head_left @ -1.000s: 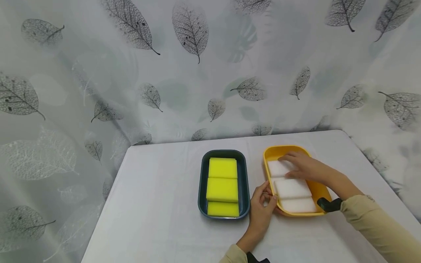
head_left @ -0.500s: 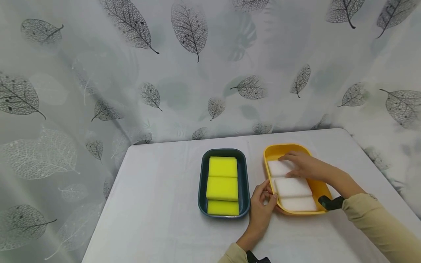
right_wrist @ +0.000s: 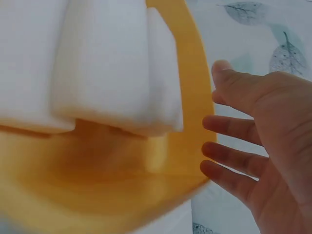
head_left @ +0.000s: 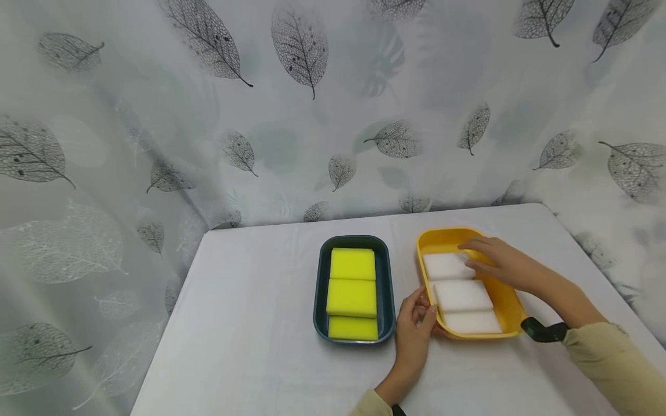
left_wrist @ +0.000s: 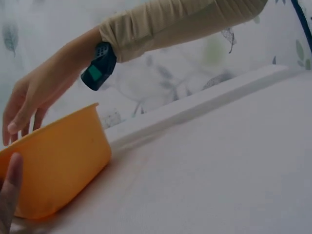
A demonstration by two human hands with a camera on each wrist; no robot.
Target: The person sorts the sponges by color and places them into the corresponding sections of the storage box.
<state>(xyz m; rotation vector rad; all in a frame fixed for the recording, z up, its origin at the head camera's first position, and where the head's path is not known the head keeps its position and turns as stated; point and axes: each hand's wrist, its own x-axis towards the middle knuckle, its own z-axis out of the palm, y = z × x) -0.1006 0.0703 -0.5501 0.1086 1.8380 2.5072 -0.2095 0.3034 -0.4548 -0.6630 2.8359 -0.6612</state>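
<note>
A yellow plastic basin (head_left: 506, 306) on the right of the table holds several white sponges (head_left: 463, 295), laid overlapping in a row. My left hand (head_left: 412, 338) grips the basin's near left side, its thumb by the rim; some of its fingers are hidden by the basin. In the left wrist view, a digit lies against the basin's outer wall (left_wrist: 63, 161). Above the basin's right side is my right hand (head_left: 502, 263), fingers spread and holding nothing. In the right wrist view, that hand (right_wrist: 273, 131) appears apart from the white sponges (right_wrist: 107, 63).
Left of the basin stands a dark green basin (head_left: 386, 300) with several yellow sponges (head_left: 351, 297) overlapping in a row. Both basins rest on a white-covered table (head_left: 250, 323). A leaf-patterned curtain (head_left: 291, 144) hangs behind the table and along its sides.
My right hand has lifted off the white sponges and shifted right, uncovering more of the far one. The left hand stays at the yellow basin's side.
</note>
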